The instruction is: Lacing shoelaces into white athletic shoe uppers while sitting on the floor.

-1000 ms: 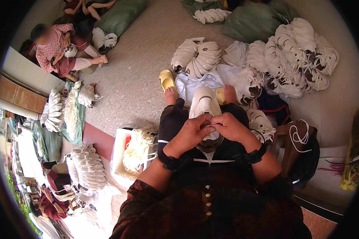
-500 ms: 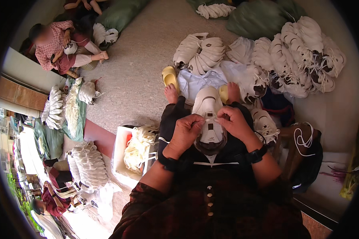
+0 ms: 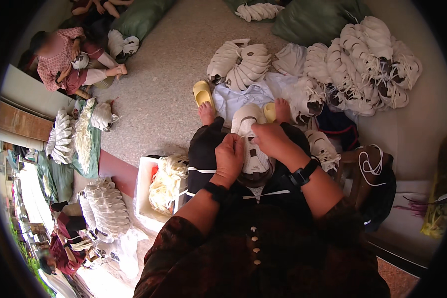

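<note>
A white shoe upper with dark eyelet tabs and a brown collar lies across my lap, its toe pointing away from me. My left hand is closed in a pinch at the upper's left edge. On the other side, my right hand bends over the upper, thumb and fingertips pinched near its lacing holes. Both seem to grip a thin white shoelace, mostly hidden by the fingers. White lace-like strips cross my dark trousers.
Bundled white uppers lie beyond my feet, with a large pile at right. A white box of laces stands left. A stool is at right. Co-workers sit at far left and lower left.
My hands have moved apart from their close pinch over the middle of the upper. The right hand has turned inward and shifted toward the toe. The whole view has shifted slightly.
</note>
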Demonstrator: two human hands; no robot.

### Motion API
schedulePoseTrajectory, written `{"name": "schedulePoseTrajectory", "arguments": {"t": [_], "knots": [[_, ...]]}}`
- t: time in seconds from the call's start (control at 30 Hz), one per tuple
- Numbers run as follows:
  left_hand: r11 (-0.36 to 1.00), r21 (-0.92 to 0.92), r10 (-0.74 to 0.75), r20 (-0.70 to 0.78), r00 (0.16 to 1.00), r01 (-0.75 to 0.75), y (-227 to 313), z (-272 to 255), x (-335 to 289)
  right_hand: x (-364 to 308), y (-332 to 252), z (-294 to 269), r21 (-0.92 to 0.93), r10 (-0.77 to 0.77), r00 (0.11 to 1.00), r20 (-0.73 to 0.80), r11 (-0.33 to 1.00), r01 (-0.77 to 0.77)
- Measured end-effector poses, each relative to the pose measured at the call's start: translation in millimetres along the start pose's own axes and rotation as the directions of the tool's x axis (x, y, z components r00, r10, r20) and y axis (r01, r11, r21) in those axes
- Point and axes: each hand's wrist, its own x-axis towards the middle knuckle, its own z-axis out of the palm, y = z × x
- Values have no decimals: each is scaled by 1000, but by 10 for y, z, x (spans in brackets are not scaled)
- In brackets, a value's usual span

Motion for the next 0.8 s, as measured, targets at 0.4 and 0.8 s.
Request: {"name": "schedulePoseTrajectory", "arguments": {"t": [0.4,0.8], "knots": [[998,-61,-27,-11,1000,26,-102,-33,64,8,-58,182,-136,11,997,-76,990,-22],[882,464,-43,255,966,-83,300,-312,254,140,88,3,-101,-87,981,171,989,105]]}}
